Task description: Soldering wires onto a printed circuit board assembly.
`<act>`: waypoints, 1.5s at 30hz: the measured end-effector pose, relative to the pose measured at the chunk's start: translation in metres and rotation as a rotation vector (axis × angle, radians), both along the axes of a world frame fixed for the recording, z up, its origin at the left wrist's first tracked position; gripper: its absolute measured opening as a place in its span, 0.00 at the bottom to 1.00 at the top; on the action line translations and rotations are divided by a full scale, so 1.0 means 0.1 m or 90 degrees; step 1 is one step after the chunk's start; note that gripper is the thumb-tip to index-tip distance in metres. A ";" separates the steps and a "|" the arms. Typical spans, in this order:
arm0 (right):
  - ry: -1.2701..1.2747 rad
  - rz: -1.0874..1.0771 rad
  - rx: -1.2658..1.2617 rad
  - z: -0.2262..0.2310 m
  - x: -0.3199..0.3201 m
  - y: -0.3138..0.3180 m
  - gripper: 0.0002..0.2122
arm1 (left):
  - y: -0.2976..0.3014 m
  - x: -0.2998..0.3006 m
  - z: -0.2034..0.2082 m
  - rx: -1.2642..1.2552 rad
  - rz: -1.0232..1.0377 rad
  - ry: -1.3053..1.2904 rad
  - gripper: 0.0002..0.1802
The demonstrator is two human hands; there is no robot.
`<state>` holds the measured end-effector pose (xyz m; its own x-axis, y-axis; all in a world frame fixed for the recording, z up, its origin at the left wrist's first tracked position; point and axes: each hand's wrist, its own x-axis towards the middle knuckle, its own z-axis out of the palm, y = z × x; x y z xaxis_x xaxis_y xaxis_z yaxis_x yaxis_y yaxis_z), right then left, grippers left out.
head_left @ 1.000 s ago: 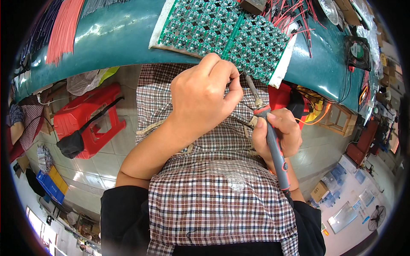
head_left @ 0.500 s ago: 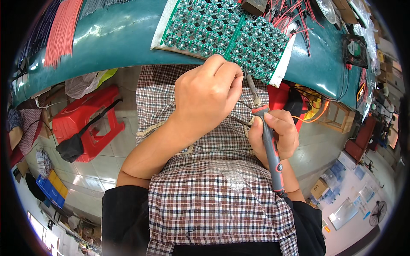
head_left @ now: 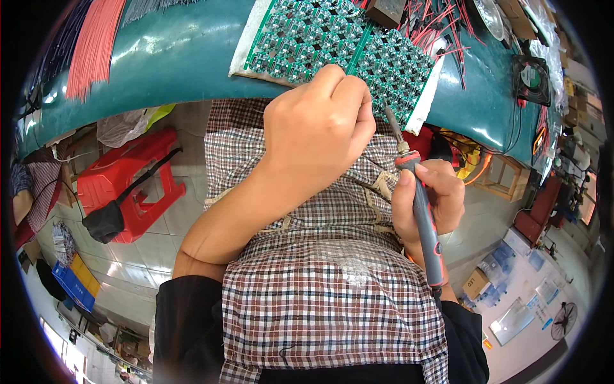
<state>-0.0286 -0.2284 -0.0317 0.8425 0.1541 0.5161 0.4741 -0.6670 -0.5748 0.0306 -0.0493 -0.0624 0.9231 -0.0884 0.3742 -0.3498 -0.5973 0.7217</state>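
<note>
My right hand (head_left: 430,200) grips a grey and red soldering iron (head_left: 423,221) by its handle. The iron's metal tip points up and left, at the near right part of a panel of green circuit boards (head_left: 307,38). That panel lies on a white foam sheet (head_left: 245,45) at the table's front edge. My left hand (head_left: 320,121) is closed over the panel's near edge, its back toward me and its fingers curled. Whatever its fingertips pinch is hidden behind the hand.
A dark block (head_left: 385,11) rests at the panel's far edge, beside loose red and black wires (head_left: 441,25). Bundled pink wires (head_left: 96,51) lie on the green table (head_left: 173,57) at left. A small black fan (head_left: 531,80) stands at right. Below left is a red stool (head_left: 128,185).
The soldering iron and my right hand have moved right, and the tip now stands farther from my left fingers. My left hand has shifted slightly right. The panel sits a little farther right.
</note>
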 end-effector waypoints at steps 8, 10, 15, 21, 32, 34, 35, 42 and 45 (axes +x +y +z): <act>0.003 0.008 0.006 -0.04 0.05 0.00 0.13 | -0.02 0.02 0.00 0.025 0.005 -0.018 0.07; 0.003 0.012 0.013 -0.04 0.05 0.00 0.13 | -0.02 0.03 0.00 0.024 0.002 -0.027 0.07; 0.012 0.001 0.010 -0.05 0.04 0.02 0.13 | -0.02 0.03 0.01 0.028 -0.001 -0.032 0.07; -0.010 0.014 -0.003 -0.07 0.05 0.03 0.14 | -0.03 0.02 0.02 0.040 -0.012 -0.013 0.06; 0.012 0.004 -0.027 0.02 0.03 0.08 0.14 | 0.02 0.00 0.05 0.004 0.006 -0.005 0.07; 0.021 -0.001 -0.025 0.06 0.03 0.06 0.14 | 0.04 0.00 0.09 -0.008 0.012 -0.001 0.07; 0.000 -0.001 0.001 0.09 0.03 0.03 0.13 | 0.04 0.00 0.11 -0.022 0.017 0.003 0.07; -0.022 -0.013 0.019 0.04 0.16 -0.04 0.12 | -0.02 0.14 0.08 0.040 0.017 -0.056 0.08; -0.018 -0.010 0.027 0.02 0.18 -0.04 0.12 | -0.05 0.16 0.10 0.054 0.015 -0.026 0.06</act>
